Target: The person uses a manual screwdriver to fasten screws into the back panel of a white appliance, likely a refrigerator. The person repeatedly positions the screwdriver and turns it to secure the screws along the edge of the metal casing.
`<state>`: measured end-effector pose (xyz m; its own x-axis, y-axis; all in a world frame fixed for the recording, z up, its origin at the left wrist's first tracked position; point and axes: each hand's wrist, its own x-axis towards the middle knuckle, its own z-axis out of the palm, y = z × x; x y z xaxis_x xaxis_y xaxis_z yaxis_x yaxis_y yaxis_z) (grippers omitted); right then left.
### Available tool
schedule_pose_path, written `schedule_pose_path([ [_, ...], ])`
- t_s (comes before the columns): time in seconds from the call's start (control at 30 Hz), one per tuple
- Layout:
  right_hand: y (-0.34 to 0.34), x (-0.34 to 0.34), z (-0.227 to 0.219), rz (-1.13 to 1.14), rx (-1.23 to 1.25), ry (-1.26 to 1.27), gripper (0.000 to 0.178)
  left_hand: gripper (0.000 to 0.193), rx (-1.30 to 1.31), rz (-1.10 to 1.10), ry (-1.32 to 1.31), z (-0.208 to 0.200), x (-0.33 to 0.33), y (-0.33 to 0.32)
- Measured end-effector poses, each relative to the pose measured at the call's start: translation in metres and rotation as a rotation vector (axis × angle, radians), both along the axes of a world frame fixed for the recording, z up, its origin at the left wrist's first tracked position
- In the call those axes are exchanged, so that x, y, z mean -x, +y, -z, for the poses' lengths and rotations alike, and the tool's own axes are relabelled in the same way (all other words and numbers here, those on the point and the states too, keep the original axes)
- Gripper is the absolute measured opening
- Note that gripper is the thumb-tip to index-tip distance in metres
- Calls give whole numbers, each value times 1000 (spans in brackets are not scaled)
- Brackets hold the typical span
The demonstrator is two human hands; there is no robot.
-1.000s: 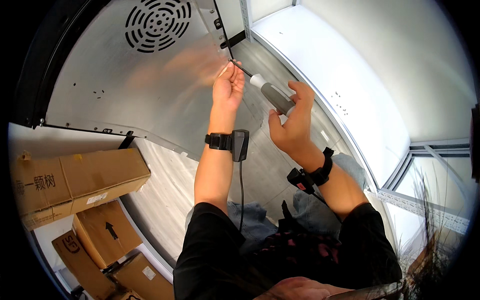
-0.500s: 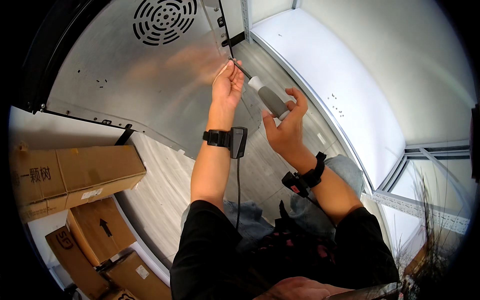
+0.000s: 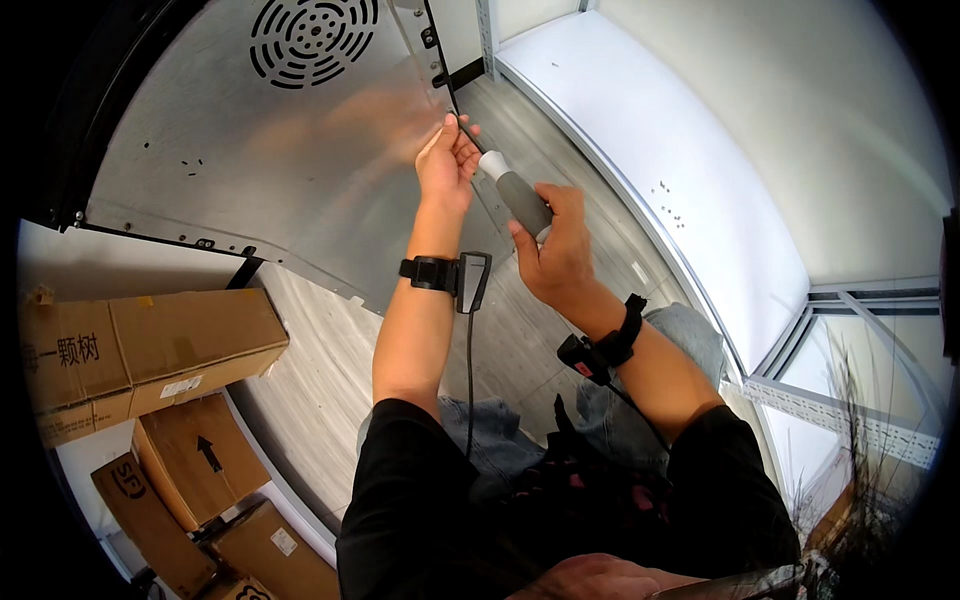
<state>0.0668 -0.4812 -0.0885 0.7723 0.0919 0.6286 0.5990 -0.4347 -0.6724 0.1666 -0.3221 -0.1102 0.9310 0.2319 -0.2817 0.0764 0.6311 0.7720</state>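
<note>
Right hand (image 3: 560, 250) closed around the grey-handled screwdriver (image 3: 522, 200), I see its shaft slant toward the edge of the metal panel (image 3: 290, 205), where my left hand (image 3: 445, 172) bunches its fingers, their hold unclear.

Pale grey boards with a wood-like grain cover the floor (image 3: 315, 380), thin seams running across it. Along the right runs a broad white shelf (image 3: 670, 120) with a grey metal edge and a metal post (image 3: 487, 35) at its far end. A pale wall (image 3: 800, 140) stands behind it, crossed by a faint streak of light. Nearer, at lower right, is a metal beam (image 3: 850, 415) pierced with holes. On the left, brown cardboard boxes (image 3: 205, 335) crowd together beside a white ledge (image 3: 298, 522). Bright light whitens the shelf.
</note>
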Motion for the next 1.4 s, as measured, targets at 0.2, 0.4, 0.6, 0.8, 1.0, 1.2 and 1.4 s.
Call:
schedule_pose_path([
  [0.2,-4,-3,-9,84,81,65,40,26,-322,-38,-112,6,2,-1],
  [0.4,-1,-4,-11,44,-107,-55,45,29,-463,129,-160,3,-1,10],
  [0.6,2,1,-3,-91,-101,3,50,29,-391,160,-162,3,-1,14],
  [0.8,-7,-1,-15,-17,48,134,47,25,-357,127,-147,-1,0,11],
  [1.0,-3,-1,-6,-58,-10,3,52,24,-317,85,-150,2,-2,9],
  [1.2,-4,-4,-22,69,-81,-65,53,26,-289,67,-113,-1,-2,8],
  [1.4,-6,2,-13,-55,40,226,59,26,-249,53,-135,3,-3,9],
])
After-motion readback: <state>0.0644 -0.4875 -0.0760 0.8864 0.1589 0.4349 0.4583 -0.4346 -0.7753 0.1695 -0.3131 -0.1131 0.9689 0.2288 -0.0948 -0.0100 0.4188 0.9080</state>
